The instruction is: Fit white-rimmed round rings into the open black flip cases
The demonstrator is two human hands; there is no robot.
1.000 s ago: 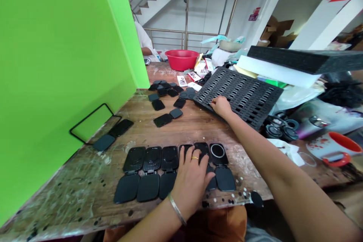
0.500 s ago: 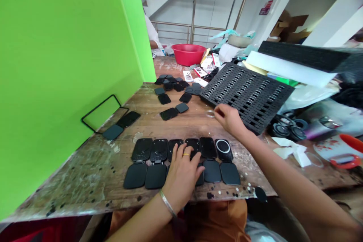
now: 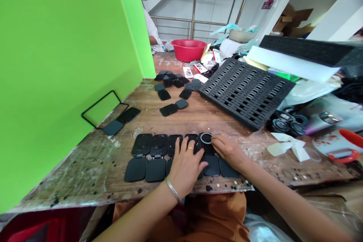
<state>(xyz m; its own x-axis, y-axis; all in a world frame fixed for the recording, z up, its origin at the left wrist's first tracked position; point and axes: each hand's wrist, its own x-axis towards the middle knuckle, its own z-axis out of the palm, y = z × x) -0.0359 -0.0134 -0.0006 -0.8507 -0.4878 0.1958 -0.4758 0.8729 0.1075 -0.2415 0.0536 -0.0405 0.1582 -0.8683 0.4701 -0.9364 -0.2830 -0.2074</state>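
Two-part hinged black panels (image 3: 142,144) lie open in a row along the front of the table, glossy halves at the back and matte halves (image 3: 136,169) nearer me. My left hand (image 3: 185,160) rests over the middle panels, its fingers spread on the glossy halves. Between its fingertips my right hand (image 3: 229,151) pinches a thin pale ring (image 3: 201,139), over the glossy half of the panel second from the right. Whether the ring touches the panel fully, I cannot tell. The rightmost panel's glossy half is hidden under my right hand.
A black slotted tray (image 3: 246,92) holding several rings leans at the right. Loose panels (image 3: 169,109) lie farther back, below a red basin (image 3: 188,50). A black wire frame (image 3: 98,103) stands against the green wall (image 3: 65,45). A mug (image 3: 337,143) sits at the right.
My right hand has moved from beside the slotted tray down to the row, carrying the ring onto a glossy panel half. My left hand stays on the middle panels.
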